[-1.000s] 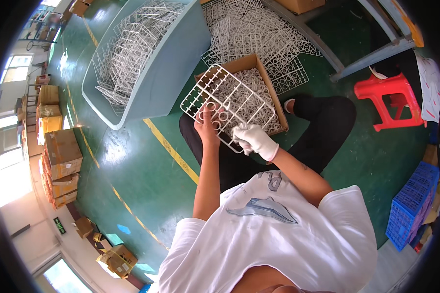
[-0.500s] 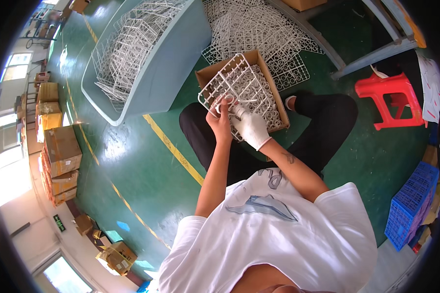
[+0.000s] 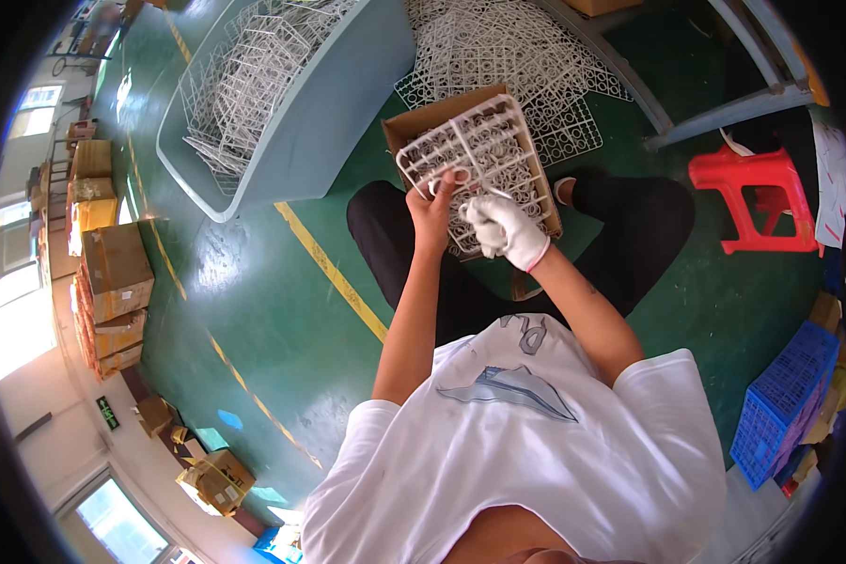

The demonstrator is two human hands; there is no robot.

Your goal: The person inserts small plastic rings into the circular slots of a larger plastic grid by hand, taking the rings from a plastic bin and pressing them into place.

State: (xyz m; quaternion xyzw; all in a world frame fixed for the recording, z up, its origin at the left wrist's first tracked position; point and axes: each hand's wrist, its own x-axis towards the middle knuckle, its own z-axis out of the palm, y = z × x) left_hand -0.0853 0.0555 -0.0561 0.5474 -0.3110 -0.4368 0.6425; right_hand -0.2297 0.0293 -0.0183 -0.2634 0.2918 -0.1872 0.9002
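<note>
Holding a white plastic frame (image 3: 463, 141) in the bare left hand (image 3: 430, 218), fingers closed round its near-left corner, thumb on top. Frame is a grid of thin bars, tilted over an open cardboard box (image 3: 407, 127) and covering most of its opening; the box's far-left corner shows bare inner wall. Right hand (image 3: 506, 228), in a white glove, is at the frame's near edge, fingers curled, grip narrow; cannot tell if it pinches a part. Box sits on the green floor (image 3: 291, 320) between the person's bent legs (image 3: 634, 221), in dark trousers. Pale rings show in the box through the bars. More white frames (image 3: 508, 47) lie flat in a heap on the floor past the box's far edge. Blue-grey tub (image 3: 324, 132) to the left, heaped with thin white racks (image 3: 254, 85) up to its far rim. Yellow line (image 3: 334, 273) on the floor, left of the left leg. Red stool (image 3: 757, 202) well apart on the right, blue crate (image 3: 785, 404) nearer the person on that side.
</note>
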